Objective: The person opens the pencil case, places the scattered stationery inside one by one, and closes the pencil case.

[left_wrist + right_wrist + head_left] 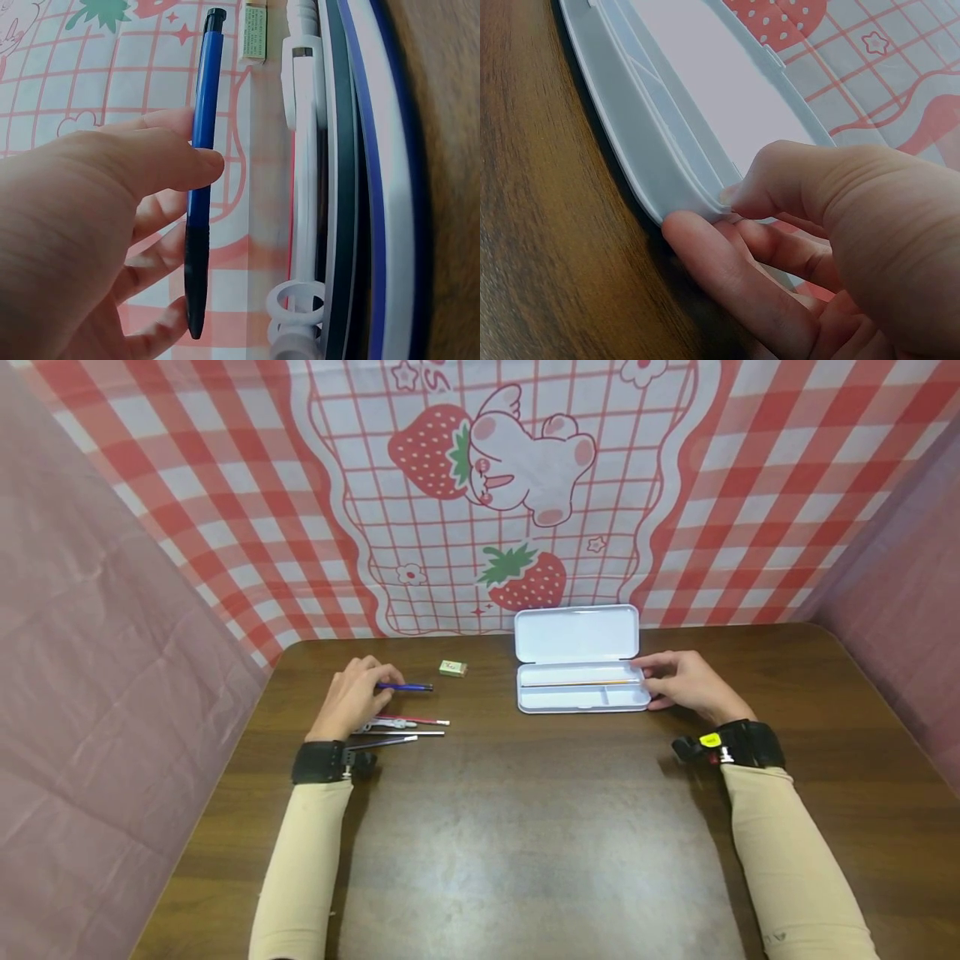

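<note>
Between thumb and fingers my left hand (355, 693) pinches a blue ballpoint pen (204, 127) with a black grip and clicker. Just nearer on the table lie a white compass (304, 150), a red pencil (420, 721) and a couple of slim sticks, one of them a dark pencil (393, 742). At the right, my right hand (693, 683) grips the end wall of an open white pencil case (622, 112), thumb over the rim and fingers outside. A thin orange-yellow pencil (592, 682) lies lengthwise inside the case, whose lid (576, 633) stands raised at the back.
A small pale green eraser (453, 668) lies between the left hand and the case. Behind the brown wooden table (525, 835) hangs a red-and-white checked cloth (315, 510) with strawberries. Pink cloth (112, 610) flanks the table on both sides.
</note>
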The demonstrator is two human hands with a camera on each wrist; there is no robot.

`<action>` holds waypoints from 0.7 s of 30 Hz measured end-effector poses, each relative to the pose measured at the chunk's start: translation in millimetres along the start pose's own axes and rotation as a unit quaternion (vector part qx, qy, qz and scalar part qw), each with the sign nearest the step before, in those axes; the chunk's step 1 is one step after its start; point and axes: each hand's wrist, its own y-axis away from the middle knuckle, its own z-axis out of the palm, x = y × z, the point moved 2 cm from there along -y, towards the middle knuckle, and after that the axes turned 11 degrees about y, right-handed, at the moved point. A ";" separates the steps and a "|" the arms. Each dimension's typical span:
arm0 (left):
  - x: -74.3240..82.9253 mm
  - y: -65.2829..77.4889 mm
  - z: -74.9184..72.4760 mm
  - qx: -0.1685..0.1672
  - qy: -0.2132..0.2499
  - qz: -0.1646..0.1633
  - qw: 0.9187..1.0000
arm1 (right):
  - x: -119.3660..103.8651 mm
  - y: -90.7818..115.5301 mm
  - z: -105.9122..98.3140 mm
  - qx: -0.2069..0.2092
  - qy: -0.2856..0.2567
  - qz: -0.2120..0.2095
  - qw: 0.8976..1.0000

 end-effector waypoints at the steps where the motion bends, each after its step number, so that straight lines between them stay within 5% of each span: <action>1: 0.5 0.1 0.5 -0.001 0.001 0.000 1.000 | -0.1 0.6 0.0 0.000 0.001 0.000 1.000; 21: 9.3 -2.4 2.9 -0.013 0.000 0.007 1.000 | -0.2 -0.1 -0.4 -0.002 -0.002 0.005 1.000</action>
